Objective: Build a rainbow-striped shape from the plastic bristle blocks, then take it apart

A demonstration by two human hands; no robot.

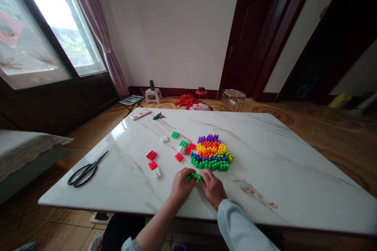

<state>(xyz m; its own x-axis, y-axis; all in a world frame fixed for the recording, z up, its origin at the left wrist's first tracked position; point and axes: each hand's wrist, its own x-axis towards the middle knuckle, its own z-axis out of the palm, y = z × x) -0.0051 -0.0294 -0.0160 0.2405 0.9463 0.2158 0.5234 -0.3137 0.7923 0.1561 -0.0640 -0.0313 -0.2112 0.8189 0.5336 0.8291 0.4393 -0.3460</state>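
Note:
My left hand (182, 185) and my right hand (212, 188) are close together near the front of the table, both closed on a short row of green beads (196, 176) between them. Just beyond my fingers lies a block of joined beads (212, 150) in bands of purple, orange, yellow, blue and green. To its left are small groups of loose pieces: green pieces (174, 135), white pieces (164, 139), and red pieces (152, 154). Another cluster of green, white and red pieces (181, 149) touches or nearly touches the block's left side.
Black-handled scissors (85, 173) lie at the left of the white marbled table (282, 164). A phone (140, 114) and dark pliers (159, 116) rest near its far left edge. Beyond it on the floor stand a white stool (153, 95) and a round stool (233, 98).

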